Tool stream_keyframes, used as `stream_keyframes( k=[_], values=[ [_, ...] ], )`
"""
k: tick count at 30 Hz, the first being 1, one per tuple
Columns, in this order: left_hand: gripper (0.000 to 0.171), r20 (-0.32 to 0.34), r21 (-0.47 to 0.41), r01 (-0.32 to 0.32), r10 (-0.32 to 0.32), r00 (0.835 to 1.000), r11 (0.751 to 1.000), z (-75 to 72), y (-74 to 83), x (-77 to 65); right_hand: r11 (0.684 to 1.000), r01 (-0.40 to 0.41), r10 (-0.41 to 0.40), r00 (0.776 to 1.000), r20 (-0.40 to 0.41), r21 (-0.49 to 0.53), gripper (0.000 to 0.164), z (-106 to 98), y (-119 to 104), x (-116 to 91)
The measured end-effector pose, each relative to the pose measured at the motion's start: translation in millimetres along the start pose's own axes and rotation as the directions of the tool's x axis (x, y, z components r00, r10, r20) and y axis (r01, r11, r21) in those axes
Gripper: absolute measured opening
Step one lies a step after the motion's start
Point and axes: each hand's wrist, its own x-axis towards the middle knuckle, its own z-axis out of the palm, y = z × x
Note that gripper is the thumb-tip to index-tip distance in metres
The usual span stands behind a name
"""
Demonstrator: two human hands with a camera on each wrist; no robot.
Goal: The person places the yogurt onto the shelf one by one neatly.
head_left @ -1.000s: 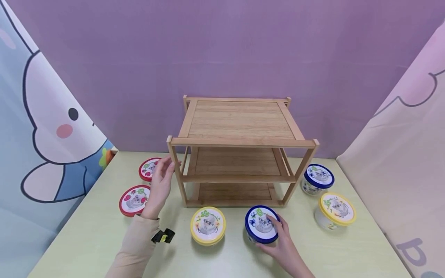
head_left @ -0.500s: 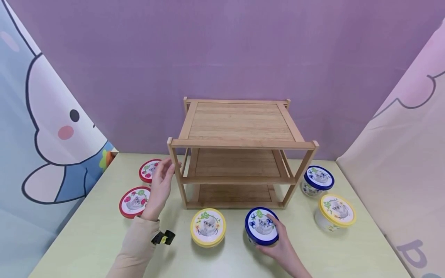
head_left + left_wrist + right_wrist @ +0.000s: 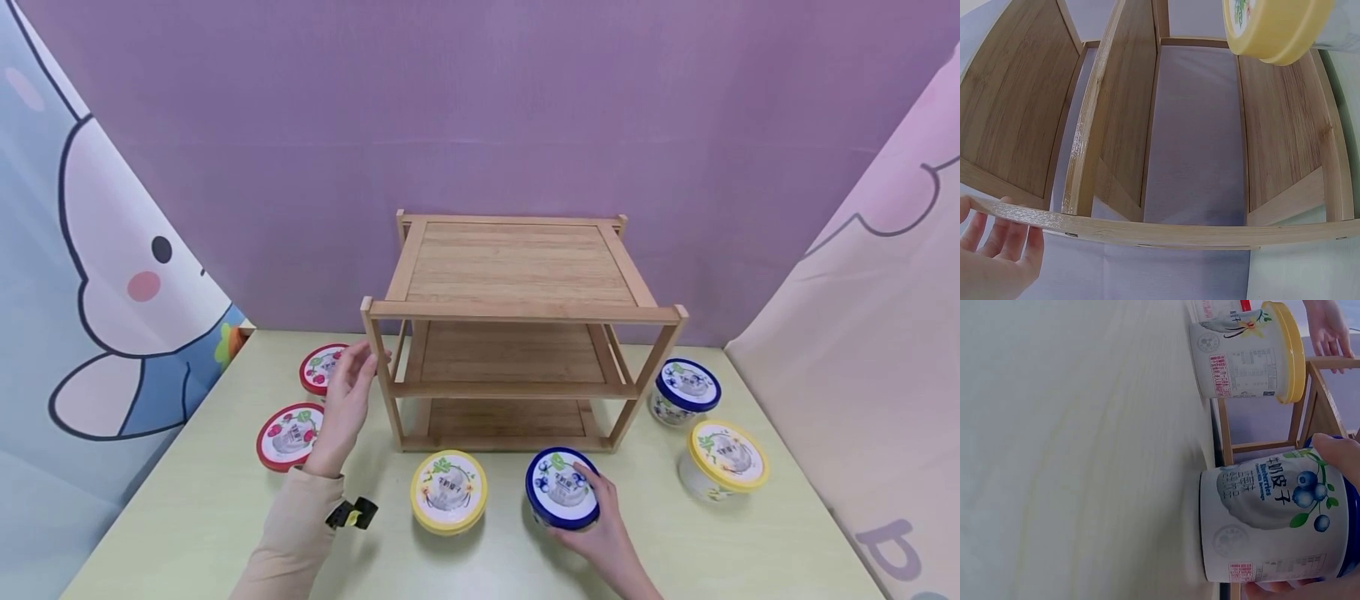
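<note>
The left hand (image 3: 345,417) holds the front left post of a three-tier wooden shelf rack (image 3: 517,262). In the left wrist view, its fingertips (image 3: 1014,240) lie along one side of the post near the top. In front of the rack, the right hand (image 3: 606,542) grips a blue-lidded blueberry milk tub (image 3: 561,492), thumb and fingers on opposite sides, as the right wrist view confirms. That tub stands upright on the table, or very close to it. To its left is a yellow-lidded tub (image 3: 448,492), touched by neither hand.
Two red-lidded tubs, a nearer one (image 3: 288,435) and a farther one (image 3: 321,367), stand left of the rack, partly behind the left hand. On the right are another blue-lidded tub (image 3: 686,387) and another yellow-lidded tub (image 3: 723,458). A purple backdrop (image 3: 480,108) hangs behind.
The right hand and its blue-lidded tub have shifted very slightly left. The left hand stays on the rack post. The head view has tilted a little.
</note>
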Motion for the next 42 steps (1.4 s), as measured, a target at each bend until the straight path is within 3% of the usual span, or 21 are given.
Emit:
stream_keyframes(
  k=[7,25,31,42],
  values=[
    [0.038,0.005,0.038,0.018,-0.018,1.0,0.999,-0.6,0.5,-1.4,1.0,-0.022,0.022,1.0,0.02,0.011,0.086,-3.8,-5.9,1.5],
    [0.036,0.008,0.024,0.01,-0.011,1.0,1.0,-1.2,0.2,0.2,0.997,0.066,-0.071,0.986,0.148,0.036,0.082,-34.4,-55.6,20.2],
    [0.036,0.014,0.03,0.004,-0.004,1.0,1.0,-1.4,-0.5,0.8,0.994,0.081,-0.095,0.974,0.206,0.075,0.082,-44.2,-70.5,27.2],
    [0.04,0.017,0.025,0.002,-0.002,1.0,1.0,-1.9,-2.7,0.8,0.973,0.201,-0.225,0.937,0.267,0.113,0.085,-57.5,-92.9,46.3]
  ],
)
